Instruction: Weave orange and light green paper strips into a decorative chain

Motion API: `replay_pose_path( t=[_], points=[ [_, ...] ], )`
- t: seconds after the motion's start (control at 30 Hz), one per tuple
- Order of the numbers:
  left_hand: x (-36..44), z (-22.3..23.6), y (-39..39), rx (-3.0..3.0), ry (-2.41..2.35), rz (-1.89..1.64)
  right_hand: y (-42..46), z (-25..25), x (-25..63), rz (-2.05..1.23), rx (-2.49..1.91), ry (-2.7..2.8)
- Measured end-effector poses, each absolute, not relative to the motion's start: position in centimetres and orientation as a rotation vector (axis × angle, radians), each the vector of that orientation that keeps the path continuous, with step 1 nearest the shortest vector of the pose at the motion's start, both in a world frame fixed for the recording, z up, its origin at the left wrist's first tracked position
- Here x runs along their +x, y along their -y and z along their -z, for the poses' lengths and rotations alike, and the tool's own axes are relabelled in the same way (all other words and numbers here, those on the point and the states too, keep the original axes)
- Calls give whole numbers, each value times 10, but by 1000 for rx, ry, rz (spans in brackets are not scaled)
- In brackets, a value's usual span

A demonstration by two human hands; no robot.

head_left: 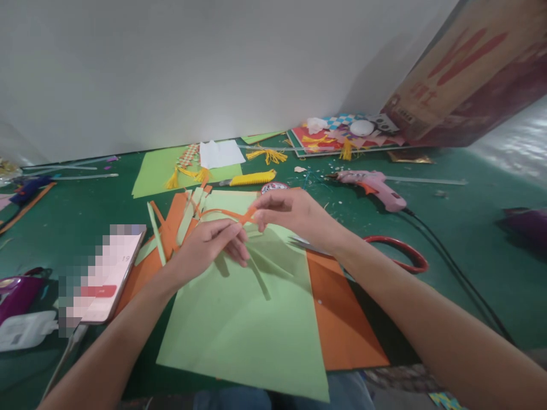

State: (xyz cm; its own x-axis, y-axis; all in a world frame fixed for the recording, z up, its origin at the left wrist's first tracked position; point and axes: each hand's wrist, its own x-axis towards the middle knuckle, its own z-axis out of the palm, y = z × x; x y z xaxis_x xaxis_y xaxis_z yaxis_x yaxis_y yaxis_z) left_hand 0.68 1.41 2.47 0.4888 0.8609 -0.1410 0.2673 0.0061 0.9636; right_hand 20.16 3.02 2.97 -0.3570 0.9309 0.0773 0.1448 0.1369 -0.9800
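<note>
Above a light green paper sheet (248, 336), my two hands meet on a thin orange paper strip (222, 213). My left hand (213, 239) pinches the strip between thumb and forefinger, its other fingers curled below. My right hand (288, 212) closes on the strip just to the right, fingertips together. An orange sheet (346, 324) sticks out from under the green one. Scissors with a red handle (423, 265) lie partly hidden beneath my right forearm. To the left of my hands, cut green and orange strips (173, 219) are piled loosely.
A yellow utility knife (252, 179) lies behind my hands. A pink glue gun (371, 187) rests at right, its black cable running to the front. The phone (106, 273) and a white charger (28, 331) are at left. A printed paper bag (465, 80) stands back right.
</note>
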Motion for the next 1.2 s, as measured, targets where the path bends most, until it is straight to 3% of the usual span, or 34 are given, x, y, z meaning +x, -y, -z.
replay_pose_path(
  t=[0.5, 1.2],
  points=[
    [7, -27, -13, 1377, -831, -510, -31, -17, 198, -1528, -809, 1659],
    [8, -29, -10, 1531, -966, -369, -31, -19, 198, -1426, -974, 1604]
  ],
)
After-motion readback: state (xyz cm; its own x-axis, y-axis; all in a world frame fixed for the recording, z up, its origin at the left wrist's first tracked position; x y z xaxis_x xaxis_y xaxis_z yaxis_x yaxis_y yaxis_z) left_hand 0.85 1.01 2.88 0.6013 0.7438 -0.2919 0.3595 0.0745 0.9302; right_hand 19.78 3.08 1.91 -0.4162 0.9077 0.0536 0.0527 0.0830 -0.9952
